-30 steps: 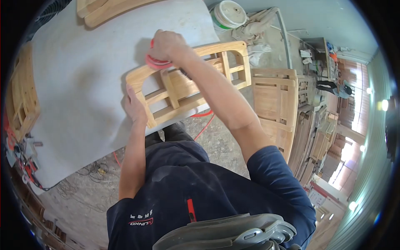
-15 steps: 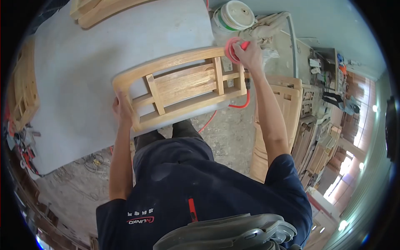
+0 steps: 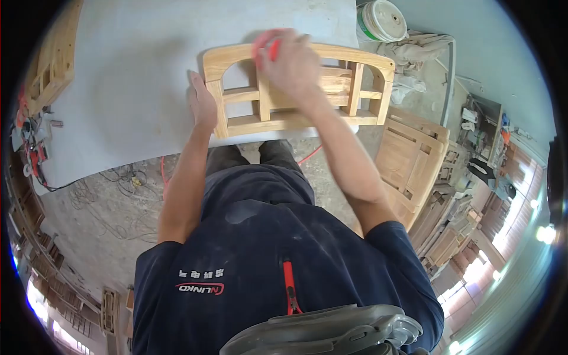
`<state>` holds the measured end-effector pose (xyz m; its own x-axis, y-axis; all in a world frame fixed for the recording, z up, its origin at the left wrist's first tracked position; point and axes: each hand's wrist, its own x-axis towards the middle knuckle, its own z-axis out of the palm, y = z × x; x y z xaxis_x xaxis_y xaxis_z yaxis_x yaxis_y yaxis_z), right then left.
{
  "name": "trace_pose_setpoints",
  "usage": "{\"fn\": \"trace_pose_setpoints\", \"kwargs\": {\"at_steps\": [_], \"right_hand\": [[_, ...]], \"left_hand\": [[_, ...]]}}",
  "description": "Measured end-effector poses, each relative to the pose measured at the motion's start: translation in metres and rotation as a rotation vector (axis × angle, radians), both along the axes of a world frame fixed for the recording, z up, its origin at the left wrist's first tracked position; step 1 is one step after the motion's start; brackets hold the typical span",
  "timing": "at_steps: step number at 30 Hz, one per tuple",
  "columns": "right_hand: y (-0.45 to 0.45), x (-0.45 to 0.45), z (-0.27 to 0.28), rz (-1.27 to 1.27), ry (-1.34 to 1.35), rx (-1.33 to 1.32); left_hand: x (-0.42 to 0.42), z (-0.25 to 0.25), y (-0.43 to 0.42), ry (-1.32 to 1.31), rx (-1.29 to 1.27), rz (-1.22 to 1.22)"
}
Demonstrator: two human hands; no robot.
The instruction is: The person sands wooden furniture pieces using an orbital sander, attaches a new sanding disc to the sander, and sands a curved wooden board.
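A curved wooden headboard-like frame with slats and a middle panel lies on the light grey work table. My right hand is closed around a round pink-red sander, over the frame's top rail towards its left part. Motion blurs this hand and the tool, and the hand hides part of the panel. At the frame's left end, my left hand lies with its fingers stretched out along the outer edge.
Another wooden piece rests at the table's left edge, near red tools and cables. A lidded white bucket stands beyond the right corner. Wooden panels lean at the right. Loose wires lie on the floor. A person is far right.
My right hand has carried the sander from the frame's right end leftwards along the top rail. The frame now sits straighter and further right in view. My left hand's fingers have straightened along its end.
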<state>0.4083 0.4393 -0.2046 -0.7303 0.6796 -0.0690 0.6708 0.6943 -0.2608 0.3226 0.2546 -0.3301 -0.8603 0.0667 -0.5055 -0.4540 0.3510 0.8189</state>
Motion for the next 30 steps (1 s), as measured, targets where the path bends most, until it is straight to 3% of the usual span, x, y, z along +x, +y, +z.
{"fn": "trace_pose_setpoints", "kwargs": {"at_steps": [2,9,11,14,16,20,22,30], "right_hand": [[-0.032,-0.029,-0.015,0.166,0.082,0.149],[-0.035,-0.027,-0.018,0.16,0.134,0.158],[-0.006,-0.011,-0.009,-0.054,0.045,-0.054],[0.043,0.021,-0.012,-0.101,0.112,-0.043],[0.071,0.042,-0.017,-0.128,0.122,0.111],[0.125,0.087,-0.018,-0.218,0.069,0.182],[0.156,0.116,-0.022,-0.197,0.002,0.235],[0.241,0.209,-0.028,-0.464,0.025,0.213]], "left_hand": [[-0.003,-0.006,-0.009,-0.057,0.026,-0.029],[-0.006,-0.016,-0.006,0.001,0.128,-0.109],[-0.006,-0.02,-0.007,0.058,0.106,-0.135],[-0.009,-0.023,-0.01,0.047,0.055,-0.206],[-0.014,-0.015,-0.009,-0.009,-0.177,-0.289],[-0.006,-0.013,-0.001,-0.021,-0.141,-0.202],[-0.012,-0.022,-0.006,0.023,-0.279,-0.217],[-0.004,-0.017,0.002,-0.041,0.025,-0.114]]}}
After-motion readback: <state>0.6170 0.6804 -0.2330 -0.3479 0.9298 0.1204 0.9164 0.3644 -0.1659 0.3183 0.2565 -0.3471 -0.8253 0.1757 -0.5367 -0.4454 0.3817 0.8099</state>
